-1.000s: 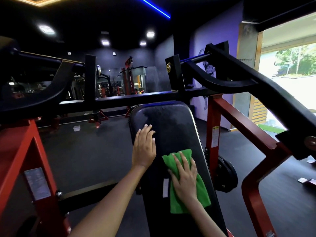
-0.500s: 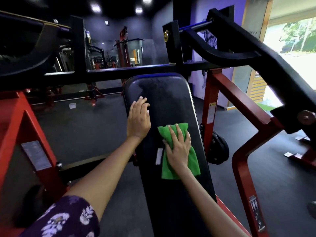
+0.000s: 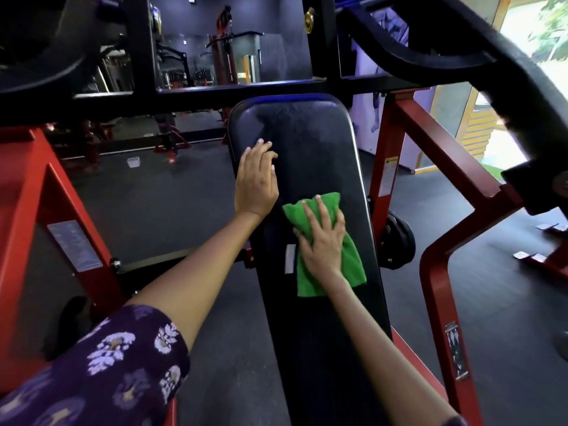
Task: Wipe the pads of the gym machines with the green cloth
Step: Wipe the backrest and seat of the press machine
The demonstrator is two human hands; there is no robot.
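A long black back pad of a red-framed press machine runs up the middle of the view. The green cloth lies flat on the pad's right half, about midway along it. My right hand presses the cloth down with spread, straight fingers. My left hand rests flat on the pad's left edge, a little higher than the cloth, fingers straight and holding nothing. A small white label on the pad shows just left of the cloth.
Red frame beams rise right of the pad, with a black weight plate beside it. A black padded lever arm crosses overhead at upper right, a red frame post stands left. Dark rubber floor surrounds the machine.
The view has tilted downward and drawn closer to the pad. My right hand with the cloth has slid slightly down and right on the pad. My left hand stays on the left edge.
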